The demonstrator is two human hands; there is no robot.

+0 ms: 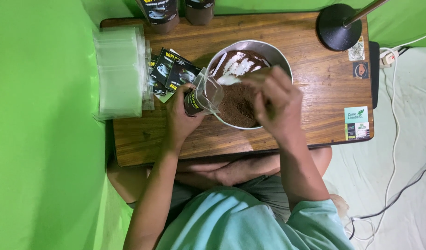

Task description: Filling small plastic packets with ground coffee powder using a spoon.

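Over the bowl (280, 58), left hand (183, 118) holds the pouch (204, 96) beside right hand (277, 104).

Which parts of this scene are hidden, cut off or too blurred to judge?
- Head view: the right hand is motion-blurred and covers whatever it holds.
- The bowl near rim is behind both hands.
- The small pouch base sits inside the left hand.
- Two dark containers are cut by the top edge.

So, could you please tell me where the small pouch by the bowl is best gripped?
Probably around its lower body, from the left, as the left hand has it: the pouch tilts with its open mouth toward the bowl, so the top should stay free.
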